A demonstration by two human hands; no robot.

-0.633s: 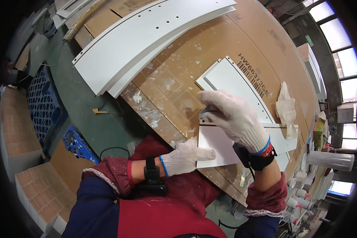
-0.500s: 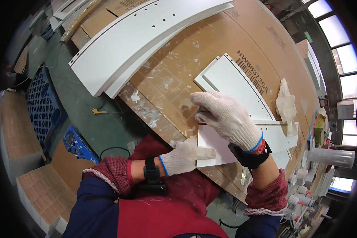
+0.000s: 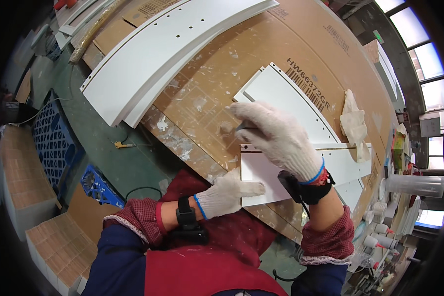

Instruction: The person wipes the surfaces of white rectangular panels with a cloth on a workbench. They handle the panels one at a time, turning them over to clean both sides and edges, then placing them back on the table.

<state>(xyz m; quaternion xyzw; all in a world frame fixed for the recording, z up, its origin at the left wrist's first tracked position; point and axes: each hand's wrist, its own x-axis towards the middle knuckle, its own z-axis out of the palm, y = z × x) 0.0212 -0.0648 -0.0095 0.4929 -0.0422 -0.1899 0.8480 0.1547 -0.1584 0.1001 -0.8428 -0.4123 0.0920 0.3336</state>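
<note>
My left hand (image 3: 227, 196), in a white knit glove, holds the left end of a white board (image 3: 255, 170), one finger lying flat on its top face. Above that board's far edge is my right hand (image 3: 281, 138), gloved too, its fingers curled around a small grey thing (image 3: 246, 127) that is mostly hidden. The right hand and wrist cover the board's middle. Just beyond lies a white curved panel (image 3: 293, 96) with a row of small holes. On the board's right part rests a crumpled cream cloth (image 3: 352, 121).
Large white curved panels (image 3: 148, 54) lie at the far left of the cardboard-covered table (image 3: 207, 84). Blue plastic pallets (image 3: 56, 143) and stacked curved boards (image 3: 59, 246) stand on the floor at left. Bottles (image 3: 372, 241) and a clear cylinder (image 3: 414, 186) crowd the right side.
The whole view has shifted slightly. My right hand has moved a little away from the board's end, its index finger straighter, exposing more of the far corner. My left hand keeps its hold.
</note>
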